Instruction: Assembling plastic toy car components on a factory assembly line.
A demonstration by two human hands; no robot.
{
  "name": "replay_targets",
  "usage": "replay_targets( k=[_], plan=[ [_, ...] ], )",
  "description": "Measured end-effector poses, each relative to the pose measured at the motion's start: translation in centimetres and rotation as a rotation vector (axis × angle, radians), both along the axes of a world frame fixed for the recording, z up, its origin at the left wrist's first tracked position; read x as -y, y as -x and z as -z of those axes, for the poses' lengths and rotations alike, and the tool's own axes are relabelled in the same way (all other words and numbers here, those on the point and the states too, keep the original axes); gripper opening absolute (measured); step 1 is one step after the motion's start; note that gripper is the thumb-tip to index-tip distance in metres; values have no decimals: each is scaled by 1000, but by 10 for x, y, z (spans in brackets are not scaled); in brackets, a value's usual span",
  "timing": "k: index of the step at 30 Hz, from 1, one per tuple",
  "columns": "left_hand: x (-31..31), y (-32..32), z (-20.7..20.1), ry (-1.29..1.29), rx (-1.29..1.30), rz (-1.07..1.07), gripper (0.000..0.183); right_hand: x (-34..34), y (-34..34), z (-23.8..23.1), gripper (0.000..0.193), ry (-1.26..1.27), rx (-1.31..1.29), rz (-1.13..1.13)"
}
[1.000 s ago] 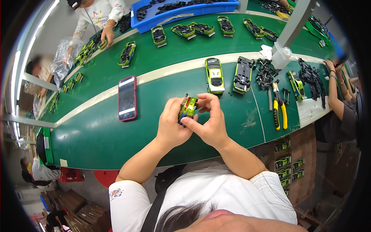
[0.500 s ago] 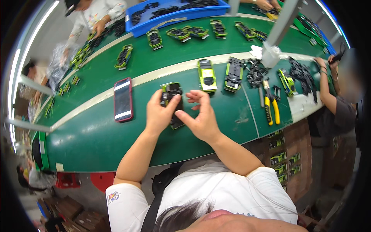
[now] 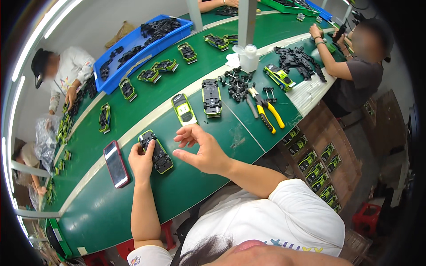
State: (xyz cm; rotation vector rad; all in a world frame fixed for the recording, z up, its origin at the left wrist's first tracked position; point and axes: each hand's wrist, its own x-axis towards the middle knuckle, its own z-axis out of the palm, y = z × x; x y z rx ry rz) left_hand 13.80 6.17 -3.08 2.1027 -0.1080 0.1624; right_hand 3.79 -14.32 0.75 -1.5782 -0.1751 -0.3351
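Toy car (image 3: 159,155), one, black underside up with a green shell edge showing: at the near part of the green table (image 3: 97,197), right of the phone (image 3: 116,164); whether it rests on the surface or is raised from it cannot be told. Left hand (image 3: 142,160): pinching the car at its left side, thumb over the black base. Right hand (image 3: 202,150): spread, fingers apart, holding nothing, just beside the car. Condition: base and shell appear joined; wheels cannot be made out, so their fitting stays unconfirmed. Beyond it: one green car (image 3: 183,109), upright; one overturned car (image 3: 212,98), next to it, base apparently in place. Loose stock, by appearance unfitted: a heap of black wheel axles (image 3: 235,84); more axles set apart near yellow-handled pliers (image 3: 271,116); a pile of black plastic parts (image 3: 298,63), beside another green car (image 3: 278,77). Farther out: a blue bin (image 3: 98,80) of black parts, with several overturned cars (image 3: 187,52) near it. Below the table edge: a brown board (image 3: 341,153) bearing rows of green cars, seemingly the most finished lot; overall, the work reads as partway, with many parts outstanding.
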Motion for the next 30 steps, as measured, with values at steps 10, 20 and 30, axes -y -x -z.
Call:
replay_targets(
  k=[10, 20, 30],
  plan=[
    [-3, 1, -1, -152, 31, -91, 39, 149, -17, -42, 11, -133, 230, 519],
    [-13, -15, 18, 41, 80, -103, 49, 340, -130, -59, 37, -161, -178, 699],
    [-11, -18, 17, 228, 25, -126, 44, 393, -191, -42, 46, -574, -372, 769]
  ],
)
